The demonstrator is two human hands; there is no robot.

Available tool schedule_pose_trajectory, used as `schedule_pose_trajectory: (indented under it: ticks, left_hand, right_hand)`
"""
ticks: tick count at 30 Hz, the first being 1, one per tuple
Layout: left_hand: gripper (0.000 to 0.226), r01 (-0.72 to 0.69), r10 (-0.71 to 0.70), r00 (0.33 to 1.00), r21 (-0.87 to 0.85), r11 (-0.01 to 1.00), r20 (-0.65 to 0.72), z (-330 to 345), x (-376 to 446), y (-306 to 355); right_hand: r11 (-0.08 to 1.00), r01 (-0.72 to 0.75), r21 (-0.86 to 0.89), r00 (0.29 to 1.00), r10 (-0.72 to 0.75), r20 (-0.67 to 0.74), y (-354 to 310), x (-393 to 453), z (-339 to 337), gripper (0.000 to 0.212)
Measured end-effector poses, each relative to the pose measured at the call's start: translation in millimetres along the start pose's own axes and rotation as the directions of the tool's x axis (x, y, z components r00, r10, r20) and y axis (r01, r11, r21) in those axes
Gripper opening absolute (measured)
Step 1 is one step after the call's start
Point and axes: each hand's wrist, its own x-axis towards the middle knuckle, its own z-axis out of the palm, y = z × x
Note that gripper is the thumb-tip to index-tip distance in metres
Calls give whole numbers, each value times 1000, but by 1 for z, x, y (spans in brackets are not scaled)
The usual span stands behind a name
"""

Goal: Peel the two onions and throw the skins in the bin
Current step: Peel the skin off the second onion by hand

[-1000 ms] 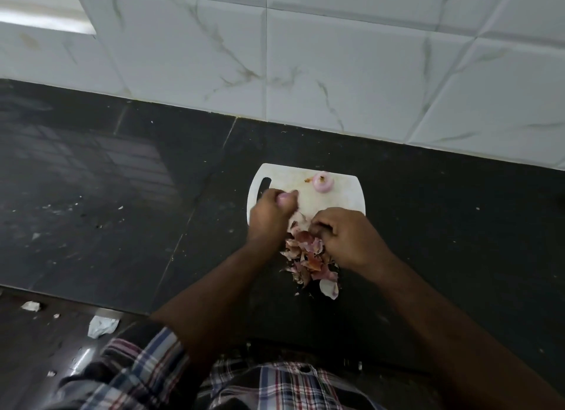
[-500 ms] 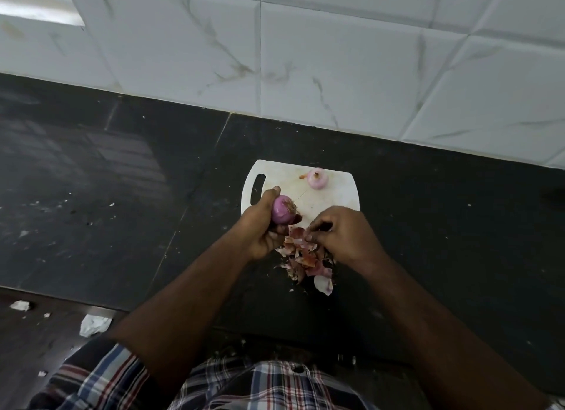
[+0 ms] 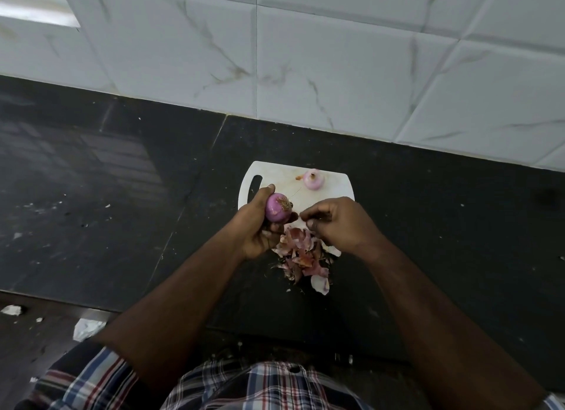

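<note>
Black counter (image 3: 122, 195) under white marble tiles (image 3: 336, 58)

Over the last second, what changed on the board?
The left hand lifted its onion off the board and turned it, root end showing. The right hand rose from the skins, fingers pinched. The other onion and the skins stayed put.

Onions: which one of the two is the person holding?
The darker purple onion, gripped in the left hand, with its rooty end showing. The paler onion sits alone on the white cutting board, untouched.
</note>
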Motion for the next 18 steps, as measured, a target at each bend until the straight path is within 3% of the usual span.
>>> schedule_pose_trajectory:
  ticks: [3, 7, 11, 14, 18]
  left_hand:
    - [51, 7, -6, 1000, -23, 1000, 17, -1, -1, 0]
    - [48, -2, 5, 998, -45, 999, 67, 8, -6, -3]
    - [42, -131, 130, 990, -12, 991, -50, 24, -11, -8]
    - [44, -253, 253, 957, 15, 967, -139, 37, -14, -15]
    - [48, -398, 400, 896, 50, 916, -191, 49, -14, -20]
  right_hand:
    - [986, -16, 168, 989, 40, -144, -2, -1, -1, 28]
    - [955, 34, 295, 993, 2, -122, -14, 1, 13, 45]
    - [913, 82, 399, 950, 49, -308, -16, 4, 35, 17]
    - [937, 67, 344, 878, 108, -466, -20, 6, 45, 4]
    - [922, 0, 386, 798, 233, -556, -31, 5, 50, 15]
